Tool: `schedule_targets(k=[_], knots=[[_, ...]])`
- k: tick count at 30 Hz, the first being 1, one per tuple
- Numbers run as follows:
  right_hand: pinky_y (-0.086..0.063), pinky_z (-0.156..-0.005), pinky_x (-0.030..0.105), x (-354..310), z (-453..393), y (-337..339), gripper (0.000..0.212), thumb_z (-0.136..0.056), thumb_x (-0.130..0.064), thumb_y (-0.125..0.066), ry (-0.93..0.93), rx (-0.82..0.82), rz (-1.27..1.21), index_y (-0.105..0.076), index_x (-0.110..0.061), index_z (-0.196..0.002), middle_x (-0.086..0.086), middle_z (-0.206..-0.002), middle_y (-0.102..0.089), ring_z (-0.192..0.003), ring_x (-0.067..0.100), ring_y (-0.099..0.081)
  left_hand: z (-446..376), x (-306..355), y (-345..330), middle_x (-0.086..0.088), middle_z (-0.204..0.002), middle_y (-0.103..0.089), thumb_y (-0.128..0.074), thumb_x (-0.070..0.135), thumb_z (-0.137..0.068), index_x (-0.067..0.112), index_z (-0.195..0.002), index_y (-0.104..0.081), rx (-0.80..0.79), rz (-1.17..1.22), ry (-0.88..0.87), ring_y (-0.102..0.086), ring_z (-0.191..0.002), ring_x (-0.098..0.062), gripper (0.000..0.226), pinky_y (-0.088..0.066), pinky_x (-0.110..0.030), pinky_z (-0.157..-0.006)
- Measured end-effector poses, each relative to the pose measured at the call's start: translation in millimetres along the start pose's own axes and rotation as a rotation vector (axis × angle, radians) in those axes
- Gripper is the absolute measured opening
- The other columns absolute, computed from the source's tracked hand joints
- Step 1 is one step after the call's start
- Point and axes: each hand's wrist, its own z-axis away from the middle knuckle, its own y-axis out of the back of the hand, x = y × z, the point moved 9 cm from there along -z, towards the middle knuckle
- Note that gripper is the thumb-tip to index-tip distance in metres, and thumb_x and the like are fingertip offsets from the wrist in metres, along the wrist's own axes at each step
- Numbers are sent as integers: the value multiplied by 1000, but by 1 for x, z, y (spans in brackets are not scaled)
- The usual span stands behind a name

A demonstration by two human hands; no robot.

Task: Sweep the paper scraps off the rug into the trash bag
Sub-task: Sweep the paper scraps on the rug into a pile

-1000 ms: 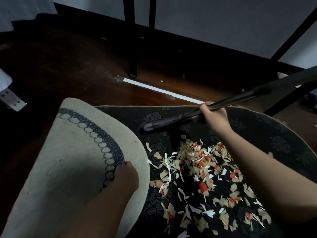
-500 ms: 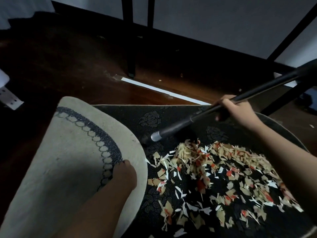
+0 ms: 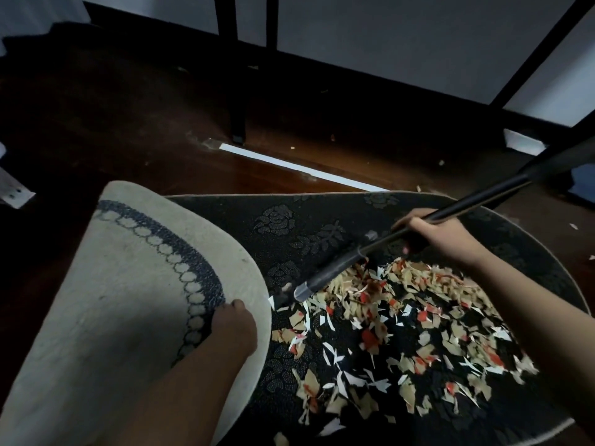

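A dark floral rug (image 3: 289, 226) lies on the floor, its left part folded over so the pale underside (image 3: 128, 300) faces up. My left hand (image 3: 233, 326) grips the edge of that folded flap. Beige, red and white paper scraps (image 3: 402, 323) are heaped on the dark side of the rug, from the middle out to the right. My right hand (image 3: 441, 239) grips a black broom handle (image 3: 347, 263). The handle's silver-banded end rests at the heap's far left edge, and its other end runs off up to the right.
Dark wooden floor (image 3: 128, 130) surrounds the rug. Black furniture legs (image 3: 236, 91) stand behind it, and a slanted one (image 3: 547, 49) stands at the right. A white strip (image 3: 289, 165) lies on the floor, and a few stray scraps (image 3: 574, 225) lie beyond the rug's right edge.
My right hand has come down and toward me with the broom handle, and its end now pushes into the far edge of the scraps. My left hand has kept hold of the flap.
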Motion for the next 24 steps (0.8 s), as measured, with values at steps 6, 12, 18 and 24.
schedule_targets(k=[6, 12, 18, 24], knots=[[-56, -63, 19, -19, 9, 10, 25, -100, -15, -43, 56, 65, -80, -67, -7, -101, 9, -82, -68, -61, 6, -67, -2, 1, 1, -12, -143, -34, -39, 29, -98, 8, -141, -39, 5, 41, 14, -42, -129, -24, 48, -35, -32, -104], [-56, -60, 17, -19, -4, -33, 22, -99, -11, -46, 30, -1, -138, -64, 1, -103, 11, -83, -67, -60, 6, -66, 4, 5, -3, -11, -142, -35, -39, 29, -98, 9, -141, -40, -5, 46, 19, -44, -127, -23, 47, -36, -30, -102], [-53, -54, 15, -10, 8, -6, 19, -98, -9, -48, 21, -17, 11, -66, -1, -97, 10, -83, -67, -59, 6, -65, 11, 4, -11, -13, -144, -34, -38, 27, -98, 7, -142, -38, -36, 4, 23, -43, -128, -26, 49, -36, -32, -103], [-57, -61, 16, -13, 36, 36, 25, -101, -18, -43, 1, 145, -111, -67, -11, -98, 11, -87, -70, -65, 10, -69, 21, 10, 4, -12, -141, -35, -40, 30, -99, 8, -142, -38, -17, 2, 25, -43, -128, -24, 49, -37, -31, -101]])
